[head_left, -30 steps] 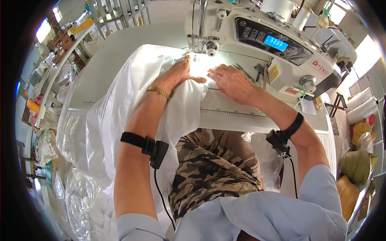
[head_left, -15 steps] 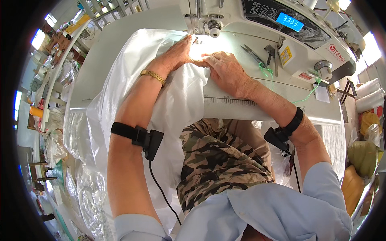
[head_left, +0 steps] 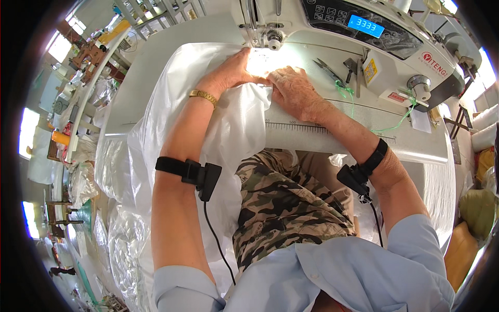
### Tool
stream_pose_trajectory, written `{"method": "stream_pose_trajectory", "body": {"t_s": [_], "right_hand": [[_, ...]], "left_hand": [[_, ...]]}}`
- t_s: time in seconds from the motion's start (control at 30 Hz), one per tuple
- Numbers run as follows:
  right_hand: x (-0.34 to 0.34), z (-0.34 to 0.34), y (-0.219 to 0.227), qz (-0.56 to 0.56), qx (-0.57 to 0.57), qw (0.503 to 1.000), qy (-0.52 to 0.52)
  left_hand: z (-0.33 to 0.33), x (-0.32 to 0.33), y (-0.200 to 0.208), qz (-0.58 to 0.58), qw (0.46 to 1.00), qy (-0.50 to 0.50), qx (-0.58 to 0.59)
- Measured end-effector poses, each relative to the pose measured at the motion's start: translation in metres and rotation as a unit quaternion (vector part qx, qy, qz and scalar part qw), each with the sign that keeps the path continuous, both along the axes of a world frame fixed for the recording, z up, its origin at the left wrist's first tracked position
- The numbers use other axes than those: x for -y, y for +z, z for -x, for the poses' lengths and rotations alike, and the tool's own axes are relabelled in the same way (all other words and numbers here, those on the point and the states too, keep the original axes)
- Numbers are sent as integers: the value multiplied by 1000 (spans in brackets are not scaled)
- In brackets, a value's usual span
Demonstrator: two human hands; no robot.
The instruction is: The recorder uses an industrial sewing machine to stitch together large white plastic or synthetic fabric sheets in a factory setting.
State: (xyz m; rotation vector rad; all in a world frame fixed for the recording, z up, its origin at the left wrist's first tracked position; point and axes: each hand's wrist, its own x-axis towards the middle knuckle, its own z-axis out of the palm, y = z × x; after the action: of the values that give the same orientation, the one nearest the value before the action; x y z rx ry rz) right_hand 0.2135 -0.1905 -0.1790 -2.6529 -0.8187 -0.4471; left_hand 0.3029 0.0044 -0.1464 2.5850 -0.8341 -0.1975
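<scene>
A translucent white plastic-like sheet (head_left: pixel 174 88) lies in folds over the left side of the sewing table, hanging off its front edge. My left hand (head_left: pixel 231 72) grips it beside the needle area of a sewing machine (head_left: pixel 265 36), its thumb pointing right. My right hand (head_left: pixel 296 92) is closed, fingertips meeting the left thumb at the sheet's bunched edge just in front of the needle. Bright lamp glare washes out the spot between both hands, so the stitching point and some fingertips cannot be made out.
Right of my hands lie thread snips (head_left: pixel 328 72), a small dark tool (head_left: pixel 351 65) and loose green thread (head_left: pixel 344 89). A ruler strip (head_left: pixel 296 127) runs along the table's front. The machine's control panel (head_left: pixel 366 26) overhangs at upper right. A cluttered workbench (head_left: pixel 86 99) stands left.
The whole view has turned slightly. Both hands stay at nearly the same place by the needle, still on the sheet. My left forearm appears a little farther right.
</scene>
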Motion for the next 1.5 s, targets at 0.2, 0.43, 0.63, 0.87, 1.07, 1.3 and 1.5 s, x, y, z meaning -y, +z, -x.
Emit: {"method": "stream_pose_trajectory", "body": {"t_s": [0.2, 0.43, 0.63, 0.87, 1.07, 1.3, 1.5], "right_hand": [[6, 0, 0, 16, -1, 1000, -16], [-4, 3, 5, 62, -9, 998, -29], [-8, 10, 16, 96, -46, 993, -46], [-17, 16, 13, 105, -21, 992, -72], [-31, 15, 9, 174, -4, 979, -101], [-47, 17, 19, 155, -27, 985, -69], [-49, 20, 28, 150, -71, 985, -53]], "left_hand": [[78, 0, 38, 61, 983, 17, 170], [66, -8, -1, -104, 953, 203, 200], [24, -23, -44, 18, 970, 158, 185], [-8, -14, -25, 31, 996, 50, 70], [-40, -4, -42, -90, 983, -13, 159], [-52, -27, -52, -168, 965, -48, 198], [-52, -29, -61, 13, 990, 52, 129]]}}
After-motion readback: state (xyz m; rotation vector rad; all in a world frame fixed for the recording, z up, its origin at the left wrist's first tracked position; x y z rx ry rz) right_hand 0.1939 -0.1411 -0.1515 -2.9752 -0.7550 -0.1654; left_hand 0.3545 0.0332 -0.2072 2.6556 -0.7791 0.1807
